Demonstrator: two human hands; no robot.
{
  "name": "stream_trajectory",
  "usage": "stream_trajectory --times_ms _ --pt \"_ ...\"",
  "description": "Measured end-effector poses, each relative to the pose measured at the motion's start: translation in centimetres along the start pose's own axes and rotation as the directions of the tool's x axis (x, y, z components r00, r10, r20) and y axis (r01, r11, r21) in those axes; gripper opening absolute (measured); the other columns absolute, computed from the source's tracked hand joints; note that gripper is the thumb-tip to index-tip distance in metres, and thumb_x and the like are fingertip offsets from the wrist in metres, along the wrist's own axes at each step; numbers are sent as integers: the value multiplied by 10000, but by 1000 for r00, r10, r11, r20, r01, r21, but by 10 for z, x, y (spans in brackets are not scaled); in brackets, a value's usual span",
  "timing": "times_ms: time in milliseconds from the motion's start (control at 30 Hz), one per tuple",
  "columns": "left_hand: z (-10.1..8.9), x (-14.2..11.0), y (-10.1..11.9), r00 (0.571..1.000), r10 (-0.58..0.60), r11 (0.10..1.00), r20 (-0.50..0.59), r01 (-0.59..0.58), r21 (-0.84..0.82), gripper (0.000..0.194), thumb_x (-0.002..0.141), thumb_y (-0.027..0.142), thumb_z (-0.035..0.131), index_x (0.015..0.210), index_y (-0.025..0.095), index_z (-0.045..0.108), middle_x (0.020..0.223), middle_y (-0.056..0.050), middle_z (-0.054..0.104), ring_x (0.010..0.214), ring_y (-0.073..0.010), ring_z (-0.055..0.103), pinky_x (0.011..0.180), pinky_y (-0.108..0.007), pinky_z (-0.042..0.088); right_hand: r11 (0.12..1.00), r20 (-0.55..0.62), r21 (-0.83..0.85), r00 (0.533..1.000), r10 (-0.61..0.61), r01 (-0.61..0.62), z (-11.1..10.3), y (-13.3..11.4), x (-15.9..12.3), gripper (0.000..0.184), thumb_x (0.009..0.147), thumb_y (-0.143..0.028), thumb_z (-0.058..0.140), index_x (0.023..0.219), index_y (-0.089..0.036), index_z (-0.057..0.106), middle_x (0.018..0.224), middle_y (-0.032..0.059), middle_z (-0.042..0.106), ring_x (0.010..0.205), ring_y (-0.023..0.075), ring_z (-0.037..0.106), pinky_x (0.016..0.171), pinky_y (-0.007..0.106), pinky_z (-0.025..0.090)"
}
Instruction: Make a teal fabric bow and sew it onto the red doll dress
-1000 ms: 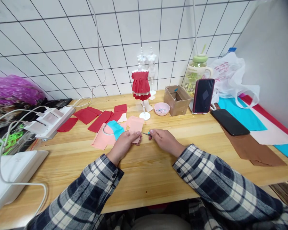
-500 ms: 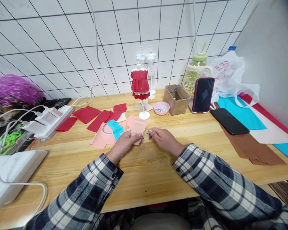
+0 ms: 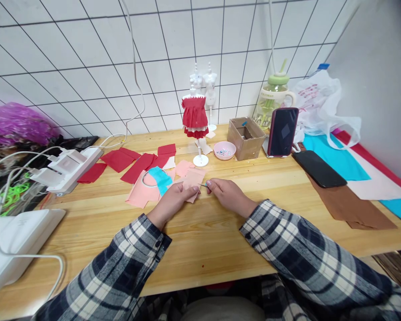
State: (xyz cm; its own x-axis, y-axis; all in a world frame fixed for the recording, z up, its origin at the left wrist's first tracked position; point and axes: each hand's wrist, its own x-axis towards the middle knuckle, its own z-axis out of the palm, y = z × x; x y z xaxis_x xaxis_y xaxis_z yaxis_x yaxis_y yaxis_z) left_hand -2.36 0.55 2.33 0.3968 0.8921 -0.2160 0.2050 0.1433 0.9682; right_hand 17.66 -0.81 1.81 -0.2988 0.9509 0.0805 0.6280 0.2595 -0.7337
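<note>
Location: the pink fabric piece [image 3: 194, 176] is held above the surface [image 3: 220, 243], about midway between its near and far edges. Whether its underside touches the wood cannot be confirmed.

Hands: the left hand [image 3: 177, 199] grasps the piece at its near end, thumb on top. The right hand [image 3: 227, 193] is closed around a slim metal tool [image 3: 204, 185]; whether this is a pair of small scissors cannot be determined.

Handling: the fabric is judged light, soft and limp, inclined to droop away from the pinch and unlikely to break. Recommended hold is flat between thumb and fingers, close to the edge being worked. The tool is judged light, rigid and sharp-ended; hold at the handle end, clear of the tip.

Orientation: the fabric's long axis runs from the near edge towards the far edge, leaning slightly right, its far end towards the white base [image 3: 200, 161] of the dress form. The tool lies roughly parallel to the far edge, tip leftward, meeting the fabric's right margin in this view.
</note>
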Motion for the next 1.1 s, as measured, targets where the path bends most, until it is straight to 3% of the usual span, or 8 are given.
stream_trajectory --times_ms 233,400,700,867,1100 --pt "1 -1 1 999 47 999 -22 -48 -18 340 786 469 657 819 130 647 760 -32 621 683 -152 507 652 -262 374 1000 3 -17 1000 -2 2 0 1 1 399 989 -402 319 770 -198 583 753 17 627 737 149 543 697 254 352" --pt "2 1 0 996 89 995 -21 -90 -34 320 811 445 632 758 129 623 707 -13 584 650 -136 479 645 -259 366 1000 8 -8 1000 7 -7 1 1 2 415 990 -423 309 764 -201 575 754 15 628 736 150 543 693 255 346" --pt "1 -1 2 998 64 998 -10 -64 -8 323 805 451 634 736 136 623 692 -1 587 635 -133 478 635 -251 365 1000 17 -5 1000 8 -8 1 0 1 416 993 -419 307 786 -200 593 768 19 635 752 151 554 705 253 356" --pt "0 -2 0 1000 19 1000 2 -19 -2 325 804 461 646 817 137 660 735 0 635 646 -137 514 649 -249 384 1000 14 5 1000 1 -1 1 -2 -1 412 994 -413 301 791 -203 592 770 20 633 751 153 552 709 255 361" --pt "1 -1 0 999 52 998 10 -51 -23 317 821 449 635 876 138 670 760 -6 649 643 -131 521 651 -247 401 1000 0 3 1000 11 -11 3 -4 -2 400 996 -409 297 782 -207 568 768 15 622 745 150 541 707 256 356"
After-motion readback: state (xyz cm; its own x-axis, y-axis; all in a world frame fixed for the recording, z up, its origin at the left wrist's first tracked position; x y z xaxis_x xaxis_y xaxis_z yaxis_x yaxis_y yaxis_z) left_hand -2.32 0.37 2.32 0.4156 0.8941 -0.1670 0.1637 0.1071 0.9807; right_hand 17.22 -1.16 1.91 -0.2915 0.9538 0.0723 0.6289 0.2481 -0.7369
